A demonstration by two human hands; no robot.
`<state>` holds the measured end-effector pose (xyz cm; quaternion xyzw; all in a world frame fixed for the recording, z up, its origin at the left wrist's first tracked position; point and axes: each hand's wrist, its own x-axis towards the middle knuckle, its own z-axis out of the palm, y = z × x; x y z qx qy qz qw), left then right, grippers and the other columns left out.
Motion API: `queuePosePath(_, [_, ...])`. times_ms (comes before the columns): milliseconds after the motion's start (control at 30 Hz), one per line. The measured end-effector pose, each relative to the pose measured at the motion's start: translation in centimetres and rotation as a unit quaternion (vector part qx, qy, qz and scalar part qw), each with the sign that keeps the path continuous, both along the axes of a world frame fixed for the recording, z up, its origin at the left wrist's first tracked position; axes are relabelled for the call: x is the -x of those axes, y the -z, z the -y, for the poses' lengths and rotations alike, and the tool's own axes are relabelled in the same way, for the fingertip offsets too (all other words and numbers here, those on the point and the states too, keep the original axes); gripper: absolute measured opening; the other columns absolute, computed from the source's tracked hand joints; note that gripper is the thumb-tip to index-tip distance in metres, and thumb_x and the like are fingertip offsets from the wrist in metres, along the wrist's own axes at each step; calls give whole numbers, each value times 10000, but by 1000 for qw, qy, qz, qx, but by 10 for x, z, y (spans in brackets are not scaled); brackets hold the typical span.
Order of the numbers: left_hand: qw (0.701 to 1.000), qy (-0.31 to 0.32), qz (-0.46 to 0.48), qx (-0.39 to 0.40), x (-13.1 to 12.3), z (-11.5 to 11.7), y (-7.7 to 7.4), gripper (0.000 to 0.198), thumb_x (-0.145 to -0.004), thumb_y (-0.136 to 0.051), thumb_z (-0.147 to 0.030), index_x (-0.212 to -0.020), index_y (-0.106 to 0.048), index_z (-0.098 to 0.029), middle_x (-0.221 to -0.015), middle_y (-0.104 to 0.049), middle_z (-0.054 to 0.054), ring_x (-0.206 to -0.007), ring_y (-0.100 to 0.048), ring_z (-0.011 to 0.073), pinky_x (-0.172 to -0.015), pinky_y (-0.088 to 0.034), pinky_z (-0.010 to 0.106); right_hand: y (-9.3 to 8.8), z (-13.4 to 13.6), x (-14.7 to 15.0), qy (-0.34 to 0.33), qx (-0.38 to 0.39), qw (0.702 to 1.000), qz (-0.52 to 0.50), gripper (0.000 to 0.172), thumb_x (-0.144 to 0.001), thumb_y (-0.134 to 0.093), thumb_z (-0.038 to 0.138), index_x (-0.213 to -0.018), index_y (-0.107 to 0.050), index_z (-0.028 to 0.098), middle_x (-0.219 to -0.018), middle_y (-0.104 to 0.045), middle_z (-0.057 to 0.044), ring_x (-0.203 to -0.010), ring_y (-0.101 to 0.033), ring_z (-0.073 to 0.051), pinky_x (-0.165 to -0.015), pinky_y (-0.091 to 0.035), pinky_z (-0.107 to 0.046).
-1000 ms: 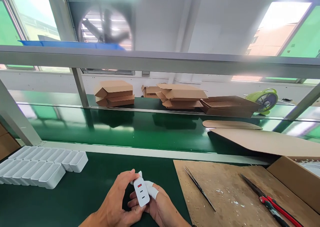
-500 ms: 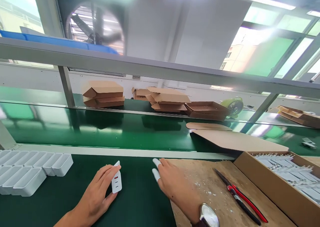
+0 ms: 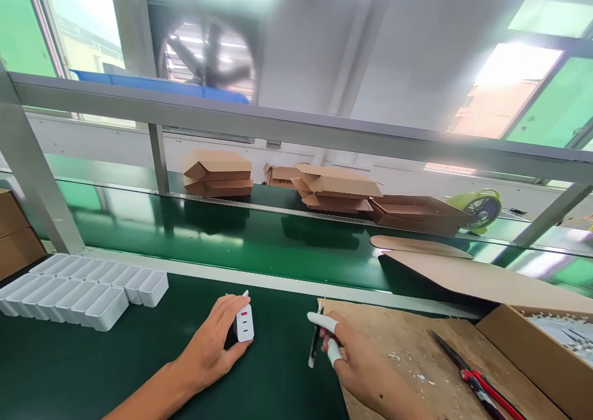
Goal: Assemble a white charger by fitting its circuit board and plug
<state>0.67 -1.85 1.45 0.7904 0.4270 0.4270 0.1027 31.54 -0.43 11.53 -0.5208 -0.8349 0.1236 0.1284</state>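
Note:
My left hand (image 3: 213, 340) grips a white multi-port charger (image 3: 245, 324) between thumb and fingers, just above the green bench. The charger's face shows one red slot and two dark slots. To its right, my right hand (image 3: 356, 358), with white covers on some fingertips, pinches a slim dark tool (image 3: 314, 343) with a pale lower end. I cannot make out the tool's exact kind. It points roughly up and down, apart from the charger, by the left edge of a brown board (image 3: 417, 340).
Rows of white plastic cases (image 3: 104, 309) stand at the left. Red-and-black pliers (image 3: 472, 373) lie on the board at right, beside a carton (image 3: 523, 346) of white parts. Flat cardboard (image 3: 454, 268) lies behind, and a metal rail (image 3: 287, 120) crosses above.
The view has turned left. My right hand, which showed no tool before, now holds the slim dark one. The left hand still holds the charger.

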Motion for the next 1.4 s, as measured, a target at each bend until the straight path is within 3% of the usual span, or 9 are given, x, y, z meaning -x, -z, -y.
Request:
queuePosePath(133, [1000, 6, -1, 0, -1, 0, -2, 737, -939, -650, -97, -1562, -331, -331, -1451, -616, 128, -1364, -560, 364, -1127, -547, 633, 3, -9, 37, -15, -27, 991, -130, 376, -908, -463, 214, -1200, -701, 217, -1036, -699, -95, -867, -678, -232, -804, -579, -365])
queuePosePath(367, [1000, 14, 6, 1, -1, -2, -4, 749, -940, -642, -94, -1571, -325, -345, -1442, -615, 119, -1359, -567, 347, -1138, -549, 597, 23, -18, 77, 18, 100, 949, -299, 310, -948, -529, 461, -1037, -718, 233, -789, -645, -20, -708, -605, -199, -687, -528, -332])
queuePosePath(533, [1000, 12, 19, 14, 0, -2, -1, 732, -941, -643, -102, -1564, -335, -334, -1448, -607, 124, -1363, -565, 347, -1149, -534, 608, 41, -21, 71, 4, 106, 950, -293, 217, -839, -676, 444, -865, -688, 229, -869, -644, -26, -774, -617, -189, -723, -530, -308])
queuePosePath(633, [999, 11, 25, 27, 0, -1, -2, 724, -926, -672, -101, -1548, -370, -317, -1445, -612, 132, -1367, -567, 358, -1153, -532, 604, 42, -22, 57, 2, 141, 953, -267, 122, -834, -685, 346, -869, -708, 232, -805, -708, -18, -715, -655, -183, -684, -553, -292])
queuePosePath(733, [999, 10, 34, 41, 1, -1, -2, 735, -914, -719, -111, -1537, -391, -320, -1446, -608, 138, -1372, -566, 373, -1152, -528, 624, 41, -20, 49, 2, 150, 954, -259, 124, -857, -654, 290, -910, -756, 244, -895, -793, -44, -818, -754, -225, -783, -618, -333])
queuePosePath(867, [998, 12, 39, 50, 1, -1, 0, 812, -881, -794, -111, -1539, -374, -333, -1484, -586, 133, -1404, -550, 369, -1177, -509, 622, 41, -9, 57, 20, 176, 912, -371, 202, -898, -688, 389, -1009, -792, 256, -1031, -823, -72, -975, -807, -270, -970, -645, -412])
queuePosePath(1033, [999, 21, 36, 23, -1, -2, 2, 774, -900, -762, -88, -1536, -381, -310, -1501, -582, 133, -1416, -548, 340, -1193, -507, 576, 37, 2, 80, -106, 29, 897, -427, 189, -959, -672, 249, -1063, -807, 332, -1050, -828, -4, -948, -801, -174, -877, -648, -239])
queuePosePath(1133, [999, 25, 35, 5, -1, -2, 2, 697, -945, -725, -125, -1535, -389, -283, -1488, -588, 149, -1418, -541, 339, -1193, -505, 571, 37, 4, 88, -113, -41, 904, -410, 237, -944, -688, 180, -1070, -811, 339, -1006, -839, 6, -883, -799, -148, -808, -636, -185])
queuePosePath(1400, [999, 27, 31, -25, -3, -3, -3, 589, -1001, -686, -199, -1515, -404, -255, -1433, -621, 170, -1364, -576, 341, -1163, -529, 567, 51, 0, 85, -114, -39, 937, -329, 246, -989, -632, 214, -1158, -791, 295, -1138, -829, -54, -977, -804, -198, -845, -653, -235])
